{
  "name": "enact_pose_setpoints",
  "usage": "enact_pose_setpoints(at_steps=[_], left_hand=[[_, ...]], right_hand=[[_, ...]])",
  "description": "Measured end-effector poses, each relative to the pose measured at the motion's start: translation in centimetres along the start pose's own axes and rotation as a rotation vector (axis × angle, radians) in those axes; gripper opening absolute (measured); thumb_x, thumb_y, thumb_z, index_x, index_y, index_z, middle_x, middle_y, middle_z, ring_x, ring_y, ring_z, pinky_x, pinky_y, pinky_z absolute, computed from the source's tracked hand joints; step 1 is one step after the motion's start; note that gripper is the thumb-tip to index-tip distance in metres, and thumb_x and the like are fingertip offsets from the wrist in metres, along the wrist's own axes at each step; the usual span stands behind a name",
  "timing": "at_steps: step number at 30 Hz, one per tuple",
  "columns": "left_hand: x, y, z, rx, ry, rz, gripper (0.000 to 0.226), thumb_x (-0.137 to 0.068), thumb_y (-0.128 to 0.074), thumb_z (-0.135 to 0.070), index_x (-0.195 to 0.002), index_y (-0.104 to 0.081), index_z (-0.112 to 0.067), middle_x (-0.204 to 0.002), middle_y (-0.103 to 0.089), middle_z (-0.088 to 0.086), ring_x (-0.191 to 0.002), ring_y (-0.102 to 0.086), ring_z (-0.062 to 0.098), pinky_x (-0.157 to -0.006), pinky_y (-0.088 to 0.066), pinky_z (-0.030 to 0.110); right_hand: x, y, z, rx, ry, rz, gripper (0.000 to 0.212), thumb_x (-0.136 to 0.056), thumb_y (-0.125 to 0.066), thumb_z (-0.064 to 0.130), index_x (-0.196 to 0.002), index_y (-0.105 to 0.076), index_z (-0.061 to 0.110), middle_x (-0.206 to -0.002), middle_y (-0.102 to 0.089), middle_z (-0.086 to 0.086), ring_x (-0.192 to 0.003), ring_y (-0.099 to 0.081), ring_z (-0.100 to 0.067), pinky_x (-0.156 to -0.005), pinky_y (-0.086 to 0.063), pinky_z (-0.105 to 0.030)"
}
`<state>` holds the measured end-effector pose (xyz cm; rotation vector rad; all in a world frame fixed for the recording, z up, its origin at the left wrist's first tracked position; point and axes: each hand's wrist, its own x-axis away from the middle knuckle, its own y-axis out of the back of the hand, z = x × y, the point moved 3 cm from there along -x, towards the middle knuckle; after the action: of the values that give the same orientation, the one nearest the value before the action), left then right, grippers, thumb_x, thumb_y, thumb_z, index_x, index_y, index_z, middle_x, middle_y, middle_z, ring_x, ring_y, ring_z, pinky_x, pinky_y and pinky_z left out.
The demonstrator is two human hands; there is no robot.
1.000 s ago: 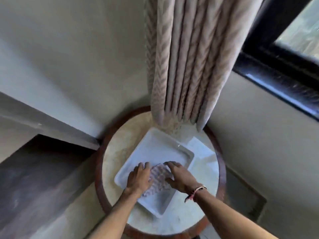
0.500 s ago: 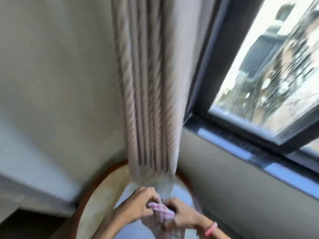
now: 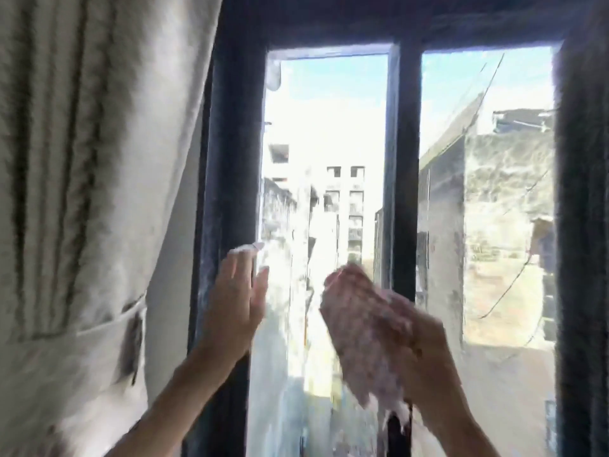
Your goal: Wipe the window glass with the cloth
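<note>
The window glass (image 3: 329, 133) fills the middle of the view, in two panes split by a dark upright bar (image 3: 404, 159). A pink checked cloth (image 3: 365, 331) is raised flat against the lower part of the left pane, with my right hand (image 3: 428, 351) gripping it from behind. My left hand (image 3: 235, 308) is up at the pane's left edge, fingers spread, holding nothing. The picture is motion-blurred, so I cannot tell whether the cloth touches the glass.
A dark window frame (image 3: 230, 159) borders the glass on the left and right (image 3: 583, 225). A pale pleated curtain (image 3: 82, 159) hangs at the left, tied back by a band (image 3: 125, 321). Buildings show outside.
My view swung up from the round table and white tray to the window. Both hands lifted the cloth out of the tray; now only my right hand holds it, at the glass.
</note>
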<state>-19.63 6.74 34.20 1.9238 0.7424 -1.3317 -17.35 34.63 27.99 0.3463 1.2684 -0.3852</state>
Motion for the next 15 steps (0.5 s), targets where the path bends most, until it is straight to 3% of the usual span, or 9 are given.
enact_pose_setpoints(at_steps=[2,3,4,6,8,10,12,14,15], left_hand=[[-5.7,-1.1,0.7,-0.128,-0.058,-0.096,0.046,-0.11,-0.041,-0.027,-0.149,-0.048,-0.002,-0.153,-0.056,0.015,-0.143,-0.053,0.023,-0.123,-0.041,0.028],[-7.8,-1.9,1.3,-0.18,-0.076,-0.091,0.051,-0.111,-0.036,-0.029,-0.153,-0.043,0.0,-0.16,-0.049,0.018,-0.15,-0.046,0.028,-0.127,-0.037,0.034],[-9.6,-3.0,2.0,-0.226,-0.094,-0.063,0.057,-0.111,-0.031,-0.034,-0.157,-0.037,0.0,-0.166,-0.041,0.02,-0.156,-0.038,0.03,-0.13,-0.032,0.037],[-11.7,-5.2,3.6,-0.302,-0.111,0.021,0.074,-0.108,-0.016,-0.05,-0.162,-0.026,0.0,-0.172,-0.027,0.02,-0.162,-0.026,0.03,-0.133,-0.029,0.042],[-12.4,-7.2,5.3,-0.379,-0.128,0.052,0.086,-0.104,-0.002,-0.059,-0.163,-0.022,0.0,-0.174,-0.018,0.02,-0.163,-0.021,0.031,-0.132,-0.031,0.048],[-12.5,-8.5,6.9,-0.476,-0.151,0.04,0.08,-0.106,-0.007,-0.056,-0.164,-0.019,-0.002,-0.175,-0.016,0.018,-0.163,-0.019,0.032,-0.13,-0.033,0.053],[-12.6,-9.2,8.1,-0.528,-0.161,0.024,0.074,-0.107,-0.013,-0.052,-0.165,-0.018,-0.006,-0.175,-0.017,0.014,-0.163,-0.019,0.029,-0.129,-0.033,0.055],[-12.7,-9.6,8.8,-0.556,-0.183,-0.028,0.071,-0.108,-0.01,-0.05,-0.165,-0.018,-0.01,-0.176,-0.016,0.011,-0.164,-0.019,0.027,-0.131,-0.028,0.057],[-12.8,-9.5,8.8,-0.556,-0.196,-0.043,0.07,-0.108,-0.008,-0.05,-0.165,-0.019,-0.011,-0.176,-0.016,0.011,-0.164,-0.019,0.027,-0.132,-0.025,0.057]], right_hand=[[-9.5,-2.7,4.0,0.01,0.05,-0.117,0.051,-0.11,-0.06,0.011,-0.14,-0.066,0.051,-0.13,-0.074,0.041,-0.096,-0.085,-0.017,-0.061,-0.073,-0.048],[-12.9,-3.4,3.3,0.109,0.123,-0.219,0.052,-0.111,-0.056,-0.001,-0.146,-0.066,0.036,-0.144,-0.071,0.028,-0.108,-0.084,-0.018,-0.07,-0.074,-0.049],[-15.9,-4.6,3.3,0.221,0.131,-0.313,0.052,-0.112,-0.051,-0.007,-0.151,-0.064,0.025,-0.156,-0.066,0.013,-0.131,-0.075,-0.017,-0.088,-0.073,-0.047],[-19.6,-7.2,1.1,0.485,0.131,-0.178,0.058,-0.113,-0.041,-0.011,-0.163,-0.047,0.018,-0.174,-0.044,-0.002,-0.165,-0.038,-0.015,-0.131,-0.048,-0.042],[-21.0,-9.8,-0.8,0.727,0.086,0.071,0.063,-0.117,-0.036,0.002,-0.174,-0.015,0.019,-0.186,-0.01,-0.004,-0.174,-0.001,-0.015,-0.146,-0.012,-0.039],[-20.8,-11.9,-2.5,0.867,0.129,0.202,0.073,-0.117,-0.035,0.039,-0.175,0.004,0.018,-0.186,0.009,-0.008,-0.174,0.011,-0.022,-0.146,-0.001,-0.042],[-20.8,-12.1,-3.0,0.963,0.193,0.184,0.083,-0.109,-0.026,0.065,-0.174,-0.019,0.014,-0.185,-0.016,-0.014,-0.172,-0.015,-0.03,-0.141,-0.02,-0.047],[-21.5,-11.7,-3.7,1.012,0.356,0.039,0.062,-0.112,-0.037,0.052,-0.149,-0.061,0.008,-0.161,-0.058,-0.019,-0.149,-0.056,-0.034,-0.121,-0.04,-0.046],[-22.1,-11.2,-4.0,1.012,0.445,-0.032,0.048,-0.114,-0.046,0.04,-0.139,-0.068,0.006,-0.153,-0.066,-0.02,-0.141,-0.063,-0.035,-0.119,-0.044,-0.047]])
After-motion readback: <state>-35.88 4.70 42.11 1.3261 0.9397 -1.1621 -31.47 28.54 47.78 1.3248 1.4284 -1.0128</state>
